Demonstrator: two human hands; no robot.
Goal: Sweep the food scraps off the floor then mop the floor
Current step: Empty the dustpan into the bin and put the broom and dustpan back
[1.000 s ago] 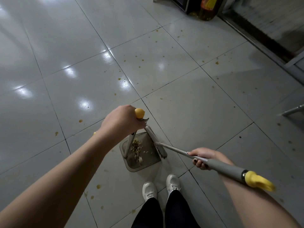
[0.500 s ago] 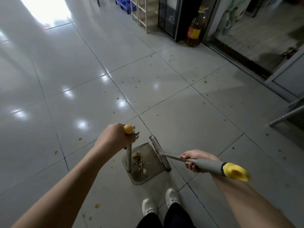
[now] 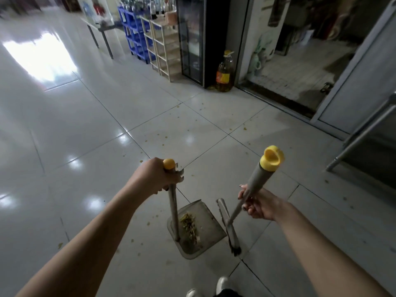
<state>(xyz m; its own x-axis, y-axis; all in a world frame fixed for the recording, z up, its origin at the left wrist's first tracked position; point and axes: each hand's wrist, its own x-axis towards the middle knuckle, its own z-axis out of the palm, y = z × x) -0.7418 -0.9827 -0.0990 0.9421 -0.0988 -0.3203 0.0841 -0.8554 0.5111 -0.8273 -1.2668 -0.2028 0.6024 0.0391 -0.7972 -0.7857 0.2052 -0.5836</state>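
Observation:
My left hand (image 3: 154,177) grips the yellow-capped top of the dustpan's upright handle (image 3: 173,207). The grey dustpan (image 3: 205,215) sits on the tiled floor in front of my feet, with a heap of food scraps (image 3: 189,226) inside it. My right hand (image 3: 258,203) holds the grey broom handle (image 3: 258,182), which points up and away with its yellow end cap on top. The broom head (image 3: 228,227) stands along the dustpan's right edge. Small yellow-brown scraps (image 3: 165,137) dot the tiles ahead and to the left.
A large oil bottle (image 3: 224,71) stands by a black glass-door cabinet (image 3: 192,39) at the far wall, next to wooden shelves (image 3: 165,48) and blue crates (image 3: 134,33). A doorway threshold (image 3: 278,99) and metal bars (image 3: 362,133) lie to the right. My white shoes (image 3: 221,285) show at the bottom.
The view has tilted up toward the far wall. My right hand has swung the broom handle from nearly level to steeply upright, and the broom head now stands at the dustpan's right edge.

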